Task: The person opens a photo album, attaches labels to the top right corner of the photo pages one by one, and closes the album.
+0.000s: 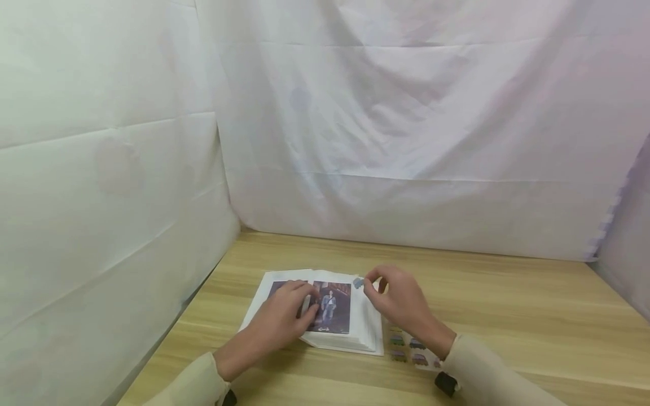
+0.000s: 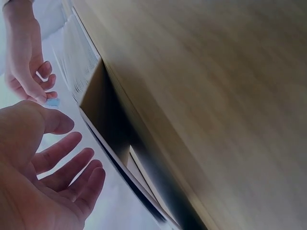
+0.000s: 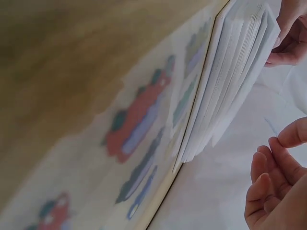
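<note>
White cloth [image 1: 406,113] hangs behind the wooden worktop [image 1: 513,316], where the right hand [image 1: 403,299], grip pinched tight, holds a bluish sticker [image 1: 358,282] near the open album's [image 1: 367,318] far right corner, contact unclear; the left hand [image 1: 281,316], relaxed and spread, holds nothing over its middle. Placement seems in hand, calling for alignment, then pressing.

site: makeshift, booth-like. creased white cloth [image 1: 406,124] hangs behind and at both sides of a wood-grain table [image 1: 528,316]; room type beyond: cannot tell.

The book [image 1: 364,318] is white, the sticker [image 1: 358,282] blue, the wood-grained table [image 1: 518,316] tan.
</note>
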`<action>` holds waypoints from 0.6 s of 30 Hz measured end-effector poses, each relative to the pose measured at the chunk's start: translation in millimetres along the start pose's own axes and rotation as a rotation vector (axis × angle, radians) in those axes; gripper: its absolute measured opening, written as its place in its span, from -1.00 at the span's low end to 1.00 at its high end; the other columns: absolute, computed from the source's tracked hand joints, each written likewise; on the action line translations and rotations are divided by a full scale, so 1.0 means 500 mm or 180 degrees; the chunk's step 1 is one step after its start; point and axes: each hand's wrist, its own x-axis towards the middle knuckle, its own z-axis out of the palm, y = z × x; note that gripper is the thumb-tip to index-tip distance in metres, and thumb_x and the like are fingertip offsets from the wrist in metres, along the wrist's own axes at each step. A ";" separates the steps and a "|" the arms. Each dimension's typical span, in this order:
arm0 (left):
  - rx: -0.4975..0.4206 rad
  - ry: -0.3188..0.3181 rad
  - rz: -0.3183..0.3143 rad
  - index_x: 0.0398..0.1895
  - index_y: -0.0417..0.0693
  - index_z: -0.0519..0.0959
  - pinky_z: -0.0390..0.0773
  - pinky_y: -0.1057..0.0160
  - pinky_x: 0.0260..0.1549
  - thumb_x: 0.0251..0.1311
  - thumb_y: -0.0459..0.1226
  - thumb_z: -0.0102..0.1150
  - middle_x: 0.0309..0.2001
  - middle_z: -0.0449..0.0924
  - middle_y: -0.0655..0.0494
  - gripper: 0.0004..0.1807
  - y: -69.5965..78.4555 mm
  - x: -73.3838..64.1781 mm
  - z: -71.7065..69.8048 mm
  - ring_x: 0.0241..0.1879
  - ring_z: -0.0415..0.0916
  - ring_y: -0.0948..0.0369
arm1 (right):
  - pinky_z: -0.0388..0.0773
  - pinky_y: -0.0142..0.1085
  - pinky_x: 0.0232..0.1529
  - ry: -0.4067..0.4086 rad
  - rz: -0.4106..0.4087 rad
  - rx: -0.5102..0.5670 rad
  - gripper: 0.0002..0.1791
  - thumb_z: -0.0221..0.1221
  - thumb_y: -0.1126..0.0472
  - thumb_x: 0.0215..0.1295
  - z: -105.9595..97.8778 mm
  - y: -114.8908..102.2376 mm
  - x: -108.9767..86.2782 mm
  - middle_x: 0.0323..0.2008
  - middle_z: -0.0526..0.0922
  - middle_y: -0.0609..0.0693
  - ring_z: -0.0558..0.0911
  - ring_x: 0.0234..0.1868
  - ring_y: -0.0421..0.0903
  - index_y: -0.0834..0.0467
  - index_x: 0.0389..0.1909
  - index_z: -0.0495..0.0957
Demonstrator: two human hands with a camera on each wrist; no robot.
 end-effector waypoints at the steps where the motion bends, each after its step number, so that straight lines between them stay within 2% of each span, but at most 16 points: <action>1: 0.0008 0.0005 -0.0018 -0.19 0.17 0.64 0.59 0.27 -0.21 0.22 -0.18 0.32 -0.14 0.65 0.29 -0.88 -0.002 0.000 0.000 -0.16 0.48 0.33 | 0.41 -0.43 -0.58 0.0002 -0.0005 -0.0012 -0.95 0.28 0.08 0.29 0.003 -0.001 0.002 -0.38 0.64 -0.33 0.49 -0.47 -0.32 -0.16 -0.37 0.63; 4: 0.0040 0.0037 -0.0075 -0.19 0.18 0.65 0.60 0.26 -0.22 0.20 -0.17 0.33 -0.12 0.67 0.27 -0.87 -0.011 -0.001 0.000 -0.15 0.50 0.32 | 0.40 -0.43 -0.58 0.0001 -0.0025 -0.0033 -0.95 0.27 0.06 0.29 0.010 -0.005 0.010 -0.39 0.64 -0.33 0.49 -0.48 -0.33 -0.16 -0.37 0.63; 11: 0.0031 0.0042 -0.0121 -0.16 0.15 0.66 0.64 0.15 0.01 0.20 -0.16 0.35 -0.08 0.68 0.25 -0.85 -0.030 0.001 -0.004 0.02 0.59 0.22 | 0.37 -0.42 -0.62 -0.0054 -0.0016 -0.0068 -0.94 0.24 0.04 0.31 0.023 -0.018 0.032 -0.41 0.64 -0.33 0.48 -0.50 -0.33 -0.15 -0.36 0.64; 18: 0.0056 0.0044 -0.0110 -0.15 0.09 0.66 0.65 0.18 0.02 0.22 -0.15 0.33 -0.05 0.69 0.21 -0.84 -0.042 0.003 -0.004 0.03 0.59 0.22 | 0.39 -0.40 -0.58 -0.0205 0.0068 -0.0059 -0.94 0.24 0.03 0.31 0.041 -0.030 0.051 -0.40 0.65 -0.31 0.47 -0.51 -0.31 -0.15 -0.35 0.65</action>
